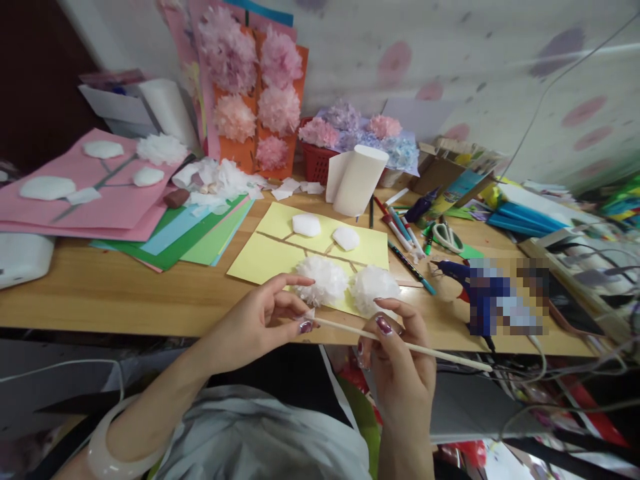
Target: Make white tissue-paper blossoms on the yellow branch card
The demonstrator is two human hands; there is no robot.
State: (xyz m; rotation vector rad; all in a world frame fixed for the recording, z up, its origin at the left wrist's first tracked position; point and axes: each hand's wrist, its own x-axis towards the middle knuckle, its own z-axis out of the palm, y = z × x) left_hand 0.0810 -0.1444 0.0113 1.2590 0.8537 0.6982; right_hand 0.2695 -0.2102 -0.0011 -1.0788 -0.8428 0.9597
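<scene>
My left hand (260,317) pinches the left end of a thin wooden stick (440,355) between thumb and fingertips, together with a small white scrap. My right hand (400,353) grips the same stick near its middle, fingers curled round it. The stick runs level in front of the table edge, its free end pointing right. Just beyond my hands lies a yellow paper sheet (270,250) with a drawn branch, two flat white paper pads and two fluffy white tissue flowers (323,280).
Pink card (115,193) with white flowers and a stack of coloured sheets lie at the left. A white paper roll (360,180), red basket, orange board of pink flowers, markers, scissors (447,235) and a blue glue gun (465,277) crowd the back and right. Cables hang at the right.
</scene>
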